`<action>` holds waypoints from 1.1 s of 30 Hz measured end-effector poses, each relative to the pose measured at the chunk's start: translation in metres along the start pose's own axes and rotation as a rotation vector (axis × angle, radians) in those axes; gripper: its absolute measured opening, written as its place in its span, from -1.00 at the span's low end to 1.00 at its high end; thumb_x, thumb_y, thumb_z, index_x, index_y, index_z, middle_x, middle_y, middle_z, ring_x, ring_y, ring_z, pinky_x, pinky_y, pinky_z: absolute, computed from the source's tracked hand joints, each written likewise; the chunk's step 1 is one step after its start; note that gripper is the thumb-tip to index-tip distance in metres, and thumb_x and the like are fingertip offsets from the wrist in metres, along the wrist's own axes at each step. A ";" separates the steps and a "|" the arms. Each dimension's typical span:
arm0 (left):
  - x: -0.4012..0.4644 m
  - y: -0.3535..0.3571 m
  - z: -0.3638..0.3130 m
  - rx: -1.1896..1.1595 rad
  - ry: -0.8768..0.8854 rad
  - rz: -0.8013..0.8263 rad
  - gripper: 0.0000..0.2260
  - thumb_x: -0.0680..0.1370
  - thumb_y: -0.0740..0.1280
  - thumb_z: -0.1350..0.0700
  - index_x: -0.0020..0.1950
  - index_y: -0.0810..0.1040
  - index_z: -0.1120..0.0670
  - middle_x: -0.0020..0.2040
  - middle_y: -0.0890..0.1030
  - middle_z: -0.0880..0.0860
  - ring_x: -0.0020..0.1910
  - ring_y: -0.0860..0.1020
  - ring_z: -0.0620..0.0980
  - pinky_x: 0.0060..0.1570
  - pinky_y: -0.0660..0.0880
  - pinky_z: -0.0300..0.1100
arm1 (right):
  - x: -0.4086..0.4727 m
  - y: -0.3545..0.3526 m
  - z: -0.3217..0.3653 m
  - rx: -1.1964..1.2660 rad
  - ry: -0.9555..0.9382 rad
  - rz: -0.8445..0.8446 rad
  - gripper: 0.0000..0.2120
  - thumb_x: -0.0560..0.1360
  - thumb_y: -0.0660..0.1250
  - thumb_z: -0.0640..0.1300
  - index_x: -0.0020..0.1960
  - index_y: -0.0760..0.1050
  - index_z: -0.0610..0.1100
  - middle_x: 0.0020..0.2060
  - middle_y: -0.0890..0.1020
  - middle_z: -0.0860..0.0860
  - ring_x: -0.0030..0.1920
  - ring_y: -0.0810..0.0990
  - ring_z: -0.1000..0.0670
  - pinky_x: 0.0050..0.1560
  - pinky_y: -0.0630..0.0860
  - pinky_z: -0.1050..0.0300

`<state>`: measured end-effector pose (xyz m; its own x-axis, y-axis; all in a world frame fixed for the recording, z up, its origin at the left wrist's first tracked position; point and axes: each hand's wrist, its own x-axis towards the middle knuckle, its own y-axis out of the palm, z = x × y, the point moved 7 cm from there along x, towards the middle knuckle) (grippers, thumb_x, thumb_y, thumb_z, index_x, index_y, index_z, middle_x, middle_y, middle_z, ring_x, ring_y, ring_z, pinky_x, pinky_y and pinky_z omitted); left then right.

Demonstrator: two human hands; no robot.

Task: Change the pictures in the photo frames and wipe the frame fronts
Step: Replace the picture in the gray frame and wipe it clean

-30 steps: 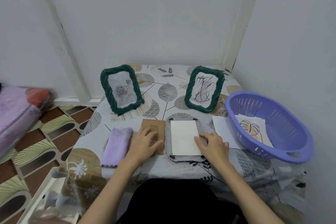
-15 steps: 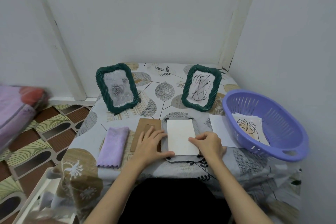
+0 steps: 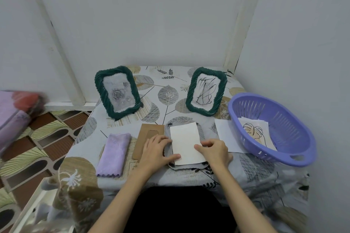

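Right hand (image 3: 214,150) first: its fingertips (image 3: 198,146) rest on the right edge of the blank white rectangular sheet (image 3: 186,143), thumb tucked against the forefinger, a light pinch at the paper's margin — whether the sheet is actually gripped or only pressed down, I cannot tell. The left hand (image 3: 156,151) lies flat with fingers spread, thumb (image 3: 173,156) stretched along the near left corner of the same sheet, the other fingers on its left edge; it holds nothing, just presses. The sheet sits on the grey face-down photo frame (image 3: 168,147), which lies flat at the near middle of the table covered in a leaf-patterned cloth (image 3: 168,100). Just left of it, partly under the left hand, lies the brown cardboard backing board (image 3: 146,138) with a cut-out stand flap. Further left, apart from the board, a folded lilac microfibre cloth (image 3: 113,154) lies on the tabletop. To the right, a loose white paper (image 3: 224,135) touches the rim of a purple slotted plastic basket (image 3: 295,134), and inside the basket lie leaf line-drawing prints (image 3: 255,132). At the far side two dark green rope-pattern frames stand upright — the left frame (image 3: 117,91) shows a grey rose picture, the right frame (image 3: 206,91) a black scribble drawing.
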<state>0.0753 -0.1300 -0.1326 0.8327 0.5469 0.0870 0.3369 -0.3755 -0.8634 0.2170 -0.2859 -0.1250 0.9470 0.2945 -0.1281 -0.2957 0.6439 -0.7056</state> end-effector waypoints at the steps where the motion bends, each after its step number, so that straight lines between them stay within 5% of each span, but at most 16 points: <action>1: 0.000 0.001 0.000 0.007 0.000 -0.008 -0.10 0.11 0.01 -0.54 0.27 0.45 -0.04 0.26 0.41 -0.10 0.36 0.27 -0.05 0.38 0.12 -0.10 | -0.001 0.000 0.000 0.024 0.007 0.003 -0.80 0.25 0.47 0.10 -0.19 0.62 0.03 -0.11 0.68 0.11 0.05 0.57 -0.03 0.13 0.27 0.00; 8: 0.003 0.000 -0.002 -0.090 -0.018 -0.044 -0.25 0.22 0.16 -0.42 0.33 0.39 -0.09 0.38 0.35 0.00 0.46 0.16 0.06 0.46 0.01 0.03 | 0.002 -0.007 0.002 0.156 -0.024 0.011 -0.81 0.27 0.45 0.12 -0.37 0.52 0.06 -0.30 0.62 0.16 -0.10 0.56 0.01 0.11 0.36 0.00; 11: 0.014 -0.006 -0.016 -0.432 -0.060 -0.084 -0.50 0.38 0.43 -0.10 0.30 0.40 -0.15 0.48 0.21 0.09 0.50 0.06 0.06 0.46 0.04 0.07 | 0.006 -0.020 0.008 0.242 -0.080 -0.009 -0.81 0.26 0.47 0.12 -0.39 0.52 0.06 -0.35 0.62 0.17 -0.16 0.61 0.03 0.02 0.51 -0.01; 14: 0.026 -0.007 -0.039 -0.791 -0.097 -0.022 -0.54 0.43 0.42 0.18 0.28 0.43 -0.09 0.36 0.36 0.05 0.36 0.29 -0.01 0.34 0.31 -0.02 | 0.011 -0.034 0.020 0.411 -0.146 0.013 -0.87 0.28 0.52 -0.05 -0.32 0.57 -0.02 -0.32 0.65 0.04 -0.20 0.63 -0.02 -0.08 0.58 0.02; 18: 0.037 -0.011 -0.054 -1.077 -0.147 -0.075 -0.57 0.44 0.34 0.39 0.27 0.47 0.09 0.21 0.52 0.11 0.08 0.55 0.05 -0.02 0.58 -0.23 | 0.016 -0.055 0.032 0.452 -0.256 0.046 -0.88 0.32 0.50 -0.18 -0.25 0.55 -0.11 -0.35 0.59 0.05 -0.31 0.52 0.09 -0.32 0.41 0.41; 20: 0.040 -0.012 -0.058 -1.104 -0.138 -0.110 -0.57 0.44 0.31 0.43 0.27 0.47 0.11 0.18 0.54 0.08 -0.10 0.59 0.00 -0.08 0.61 -0.23 | 0.016 -0.075 0.034 0.318 -0.380 -0.037 -0.86 0.34 0.49 -0.14 -0.14 0.58 -0.10 -0.32 0.56 0.09 -0.33 0.43 0.16 -0.30 0.36 0.37; 23: 0.046 -0.011 -0.065 -1.080 -0.113 -0.121 -0.57 0.45 0.30 0.43 0.26 0.48 0.08 0.17 0.53 0.01 -0.14 0.58 -0.03 -0.04 0.59 -0.19 | 0.017 -0.104 0.025 -0.042 -0.548 -0.196 -0.76 0.38 0.45 -0.07 0.02 0.58 -0.08 -0.12 0.54 0.04 -0.08 0.44 0.02 -0.09 0.41 0.15; 25: 0.051 -0.009 -0.072 -1.041 -0.089 -0.105 -0.57 0.46 0.30 0.41 0.24 0.49 0.04 0.18 0.53 0.03 -0.17 0.57 -0.09 -0.07 0.60 -0.25 | 0.021 -0.112 0.012 -0.247 -0.552 -0.160 -0.70 0.40 0.43 -0.05 0.12 0.55 -0.03 -0.01 0.54 -0.01 0.01 0.45 -0.07 -0.02 0.42 0.07; 29: 0.065 0.001 -0.089 -0.990 -0.071 -0.036 -0.57 0.47 0.30 0.39 0.26 0.48 0.04 0.20 0.52 0.14 -0.21 0.53 -0.07 -0.13 0.58 -0.29 | 0.024 -0.118 -0.004 -0.150 -0.481 0.053 -0.65 0.47 0.34 -0.14 0.23 0.48 0.04 0.06 0.58 0.02 0.03 0.52 0.00 -0.07 0.43 0.14; 33: 0.079 0.012 -0.103 -1.057 -0.092 0.024 -0.58 0.47 0.29 0.40 0.26 0.48 0.04 0.16 0.54 0.12 -0.21 0.51 0.04 -0.09 0.58 -0.17 | 0.032 -0.137 0.003 -0.041 -0.498 0.000 -0.67 0.46 0.35 -0.19 0.21 0.51 -0.02 -0.05 0.60 0.03 -0.17 0.48 0.12 -0.15 0.36 0.28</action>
<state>0.1907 -0.1682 -0.0845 0.8226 0.5686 -0.0007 0.5686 -0.8226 0.0099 0.2879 -0.3623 -0.0301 0.7694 0.6022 0.2128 -0.2811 0.6184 -0.7339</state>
